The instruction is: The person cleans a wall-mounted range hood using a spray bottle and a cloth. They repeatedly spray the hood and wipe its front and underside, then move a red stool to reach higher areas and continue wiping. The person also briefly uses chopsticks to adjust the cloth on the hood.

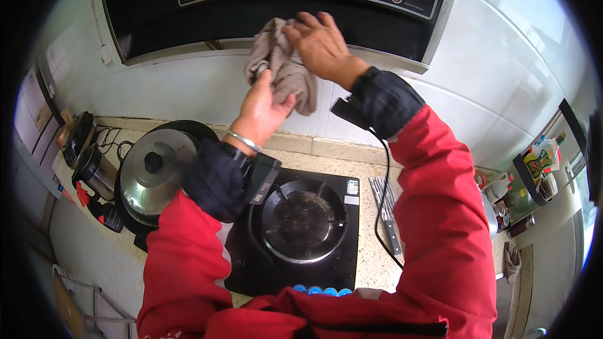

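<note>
A grey-brown cloth (pixel 294 82) hangs bunched in front of the lower edge of the black range hood (pixel 198 28). My left hand (pixel 261 110) holds it from below, with the thumb to the right and some fingers hidden in the folds. Higher up, my right hand (pixel 322 47) has its fingertips at the top of the cloth, close to the hood's front panel; its thumb is out of sight. Below both hands, a black gas stove (pixel 301 275) with a round burner ring (pixel 304 221) is set on the speckled countertop (pixel 377 273).
Left of the stove stands a large lidded pan (pixel 160 174), beside a steel kettle (pixel 100 169) and a spray bottle (pixel 106 214). A cleaver (pixel 387 216) lies right of the stove. From my right sleeve hangs a black cable (pixel 387 165). Bottles (pixel 541 157) fill a rack at far right.
</note>
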